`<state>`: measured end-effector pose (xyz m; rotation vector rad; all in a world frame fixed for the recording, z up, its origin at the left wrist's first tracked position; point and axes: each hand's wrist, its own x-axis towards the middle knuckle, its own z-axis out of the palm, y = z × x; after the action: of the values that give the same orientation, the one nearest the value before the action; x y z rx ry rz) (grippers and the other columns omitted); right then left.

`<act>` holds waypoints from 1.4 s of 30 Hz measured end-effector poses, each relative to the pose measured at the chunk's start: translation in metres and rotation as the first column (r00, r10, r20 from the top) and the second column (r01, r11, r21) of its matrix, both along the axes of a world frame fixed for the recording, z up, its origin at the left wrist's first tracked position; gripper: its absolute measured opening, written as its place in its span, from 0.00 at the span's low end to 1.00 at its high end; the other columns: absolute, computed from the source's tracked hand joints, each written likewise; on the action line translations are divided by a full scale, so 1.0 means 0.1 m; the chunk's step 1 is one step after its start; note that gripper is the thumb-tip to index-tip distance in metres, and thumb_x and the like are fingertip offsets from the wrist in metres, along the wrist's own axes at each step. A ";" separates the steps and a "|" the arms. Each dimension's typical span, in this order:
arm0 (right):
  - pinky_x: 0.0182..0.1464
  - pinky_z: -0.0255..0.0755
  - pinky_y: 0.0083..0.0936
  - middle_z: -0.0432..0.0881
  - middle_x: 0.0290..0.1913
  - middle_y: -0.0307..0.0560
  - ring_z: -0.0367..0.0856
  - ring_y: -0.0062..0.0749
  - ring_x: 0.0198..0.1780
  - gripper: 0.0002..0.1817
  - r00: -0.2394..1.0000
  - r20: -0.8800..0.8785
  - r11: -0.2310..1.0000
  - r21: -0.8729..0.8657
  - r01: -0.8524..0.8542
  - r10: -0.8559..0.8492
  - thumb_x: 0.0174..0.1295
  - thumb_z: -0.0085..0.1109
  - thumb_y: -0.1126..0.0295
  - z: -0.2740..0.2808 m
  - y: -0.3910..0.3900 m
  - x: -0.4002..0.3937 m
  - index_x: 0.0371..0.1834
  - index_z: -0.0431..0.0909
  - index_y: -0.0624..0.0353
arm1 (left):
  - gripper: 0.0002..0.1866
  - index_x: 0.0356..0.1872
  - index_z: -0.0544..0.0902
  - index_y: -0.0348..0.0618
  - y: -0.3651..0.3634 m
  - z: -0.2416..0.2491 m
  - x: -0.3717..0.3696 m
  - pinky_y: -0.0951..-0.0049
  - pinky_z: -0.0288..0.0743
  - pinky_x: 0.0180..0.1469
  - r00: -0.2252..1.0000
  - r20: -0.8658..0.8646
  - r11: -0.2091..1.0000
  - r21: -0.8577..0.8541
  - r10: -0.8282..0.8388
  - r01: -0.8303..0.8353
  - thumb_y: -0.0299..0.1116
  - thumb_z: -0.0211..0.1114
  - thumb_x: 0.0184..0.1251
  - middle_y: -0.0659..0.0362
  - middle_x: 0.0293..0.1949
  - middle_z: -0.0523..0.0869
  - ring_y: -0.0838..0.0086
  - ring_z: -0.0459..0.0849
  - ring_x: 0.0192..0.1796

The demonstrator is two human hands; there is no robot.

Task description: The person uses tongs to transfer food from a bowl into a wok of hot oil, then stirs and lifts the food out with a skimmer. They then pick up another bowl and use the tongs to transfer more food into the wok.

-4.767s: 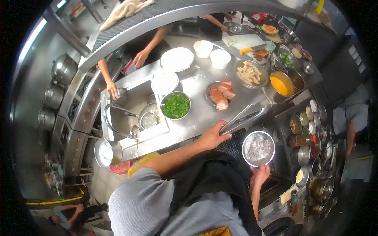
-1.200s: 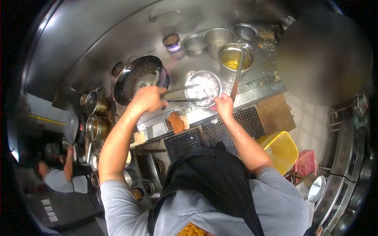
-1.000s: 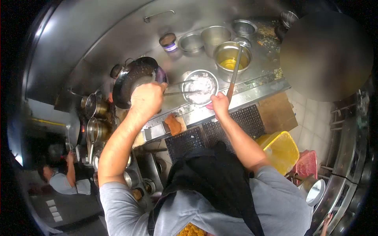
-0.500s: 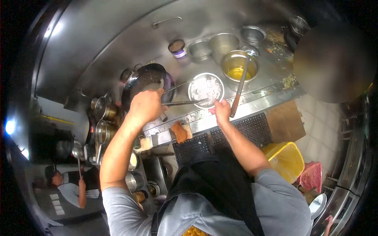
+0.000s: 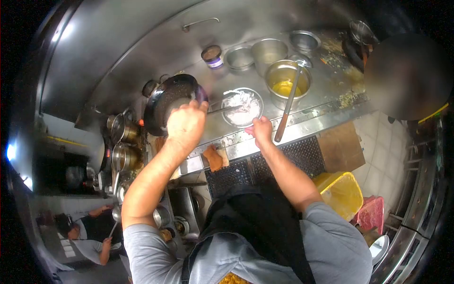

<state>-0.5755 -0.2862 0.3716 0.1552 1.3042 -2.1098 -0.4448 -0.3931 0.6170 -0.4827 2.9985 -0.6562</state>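
In my left hand [image 5: 187, 122] is a thin metal utensil [image 5: 223, 110] that looks like tongs. Its far end reaches into the white contents [image 5: 243, 106] of a round metal bowl [image 5: 258, 118]; these look like pieces covered in white powder. My right hand [image 5: 261, 130] grips the bowl's near rim with thumb and fingers. A dark wok [image 5: 158, 106] lies left of the bowl, partly behind my left hand. Right of the bowl stands a metal pot [image 5: 270, 75] of yellow liquid, with a wooden-handled ladle [image 5: 289, 106] resting across it.
Behind are metal pots [image 5: 269, 49] and a dark-lidded tub [image 5: 212, 57]. An orange cloth [image 5: 213, 158] hangs at the counter edge [image 5: 241, 149]. A yellow bin [image 5: 338, 189] and a red bin [image 5: 370, 213] stand at right. Another person [image 5: 90, 236] holds a ladle at lower left.
The bowl has shifted slightly left and my right hand with it. My left hand has turned and the utensil's tip has moved within the white contents. The wok's inside shows more.
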 end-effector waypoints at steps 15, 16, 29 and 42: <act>0.28 0.83 0.22 0.82 0.37 0.49 0.80 0.25 0.25 0.11 0.970 -0.242 1.000 0.008 -0.004 0.005 0.64 0.51 0.77 -0.01 0.17 0.10 0.47 0.76 0.68 | 0.23 0.52 0.83 0.52 -0.12 0.50 0.34 0.59 0.81 0.40 1.000 0.005 0.996 0.083 0.029 -0.029 0.38 0.73 0.52 0.54 0.38 0.85 0.57 0.87 0.39; 0.28 0.83 0.22 0.82 0.37 0.49 0.80 0.25 0.25 0.11 0.970 -0.245 1.000 0.010 -0.004 0.006 0.64 0.51 0.77 0.01 0.19 0.15 0.47 0.76 0.68 | 0.22 0.52 0.83 0.53 -0.16 0.44 0.36 0.59 0.81 0.40 1.000 0.001 0.998 0.067 0.013 -0.013 0.38 0.73 0.53 0.54 0.38 0.85 0.57 0.87 0.38; 0.27 0.84 0.24 0.83 0.37 0.52 0.84 0.30 0.26 0.11 0.990 -0.142 1.000 -0.013 0.009 -0.011 0.62 0.49 0.78 0.28 0.08 1.17 0.46 0.76 0.69 | 0.21 0.50 0.85 0.53 -0.40 1.04 1.69 0.58 0.79 0.40 0.990 -0.134 0.992 0.110 -0.044 0.059 0.39 0.72 0.53 0.56 0.35 0.85 0.56 0.85 0.37; 0.27 0.86 0.24 0.83 0.40 0.57 0.86 0.36 0.28 0.13 0.992 -0.118 0.999 -0.034 -0.038 0.033 0.64 0.48 0.77 0.58 -0.39 2.38 0.49 0.72 0.73 | 0.21 0.51 0.84 0.45 -0.81 1.79 3.14 0.61 0.76 0.41 0.931 -0.357 0.995 0.035 -0.072 0.091 0.32 0.72 0.53 0.51 0.34 0.84 0.55 0.84 0.37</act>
<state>-0.3372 -0.3251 0.4299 -0.0081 1.3257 -2.1385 -0.1306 -0.4739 0.7964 -0.5281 3.3829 -0.5470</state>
